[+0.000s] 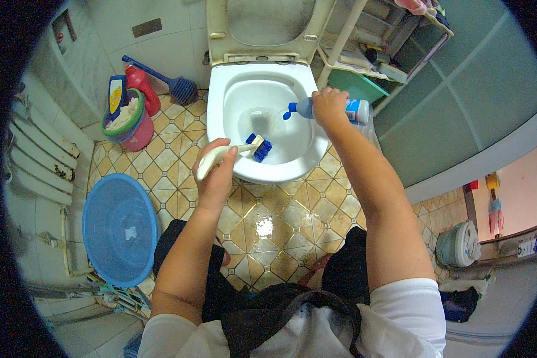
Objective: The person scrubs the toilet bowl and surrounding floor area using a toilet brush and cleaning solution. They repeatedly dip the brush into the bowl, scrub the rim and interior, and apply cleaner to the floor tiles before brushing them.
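Observation:
My left hand (217,172) is closed round the white handle of a toilet brush (262,148), whose blue bristles rest inside the front of the white toilet bowl (273,172). Over the bowl's right rim, my right hand (331,107) grips a blue and white plastic bottle (357,112). The bottle lies nearly level, its blue flip cap hanging open to the left, and a thin stream seems to leave the nozzle. Behind the bowl the seat and lid (268,22) stand raised. A dark patch shows at the bowl's drain.
To the left stand a blue basin (121,228), a pink bucket (138,134) holding cloth and a bottle, a red bottle (145,89) and a dark blue brush (182,89). A shelf rack (349,31) and glass panel (429,116) flank the right. The tiled floor (259,215) looks wet.

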{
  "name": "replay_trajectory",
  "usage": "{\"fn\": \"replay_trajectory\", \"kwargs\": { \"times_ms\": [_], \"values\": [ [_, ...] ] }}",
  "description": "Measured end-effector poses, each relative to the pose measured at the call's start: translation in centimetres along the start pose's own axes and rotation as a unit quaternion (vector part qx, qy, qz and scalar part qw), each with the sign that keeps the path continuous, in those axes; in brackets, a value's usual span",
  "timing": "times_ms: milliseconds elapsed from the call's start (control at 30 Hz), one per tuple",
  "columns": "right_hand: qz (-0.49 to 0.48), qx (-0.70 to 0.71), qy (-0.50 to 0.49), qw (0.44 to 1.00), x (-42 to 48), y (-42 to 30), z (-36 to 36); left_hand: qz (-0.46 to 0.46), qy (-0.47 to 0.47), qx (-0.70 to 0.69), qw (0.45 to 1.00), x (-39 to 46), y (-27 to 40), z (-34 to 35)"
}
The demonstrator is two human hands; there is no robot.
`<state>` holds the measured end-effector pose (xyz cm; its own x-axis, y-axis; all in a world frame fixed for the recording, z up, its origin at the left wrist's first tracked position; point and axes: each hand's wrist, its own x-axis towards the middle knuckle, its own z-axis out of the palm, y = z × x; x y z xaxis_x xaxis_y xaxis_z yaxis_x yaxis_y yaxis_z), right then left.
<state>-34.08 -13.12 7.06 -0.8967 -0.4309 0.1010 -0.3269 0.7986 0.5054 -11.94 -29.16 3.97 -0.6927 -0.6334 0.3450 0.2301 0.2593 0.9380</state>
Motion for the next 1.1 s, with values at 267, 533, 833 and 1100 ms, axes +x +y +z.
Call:
{"fn": "replay_trajectory", "kwargs": {
  "times_ms": [267,533,833,1100],
  "values": [
    [0.054,0.242,-0.086,0.965,-1.5,1.9,1.0,0.002,-0.006,0.004,1.0,0.1,0.0,0.3],
    [0.007,0.606,-0.149,0.781,-4.8,5.6,2.2,0.122,-0.098,0.033,0.987,0.2,0.0,1.3],
    [-0.064,0.822,-0.174,0.538,-14.1,5.7,3.2,0.339,-0.186,0.138,0.912,-1.6,2.2,5.1],
    [-0.008,0.823,-0.183,0.538,-18.8,2.7,2.2,0.403,-0.236,0.241,0.851,-4.0,3.2,6.8]
  ]
}}
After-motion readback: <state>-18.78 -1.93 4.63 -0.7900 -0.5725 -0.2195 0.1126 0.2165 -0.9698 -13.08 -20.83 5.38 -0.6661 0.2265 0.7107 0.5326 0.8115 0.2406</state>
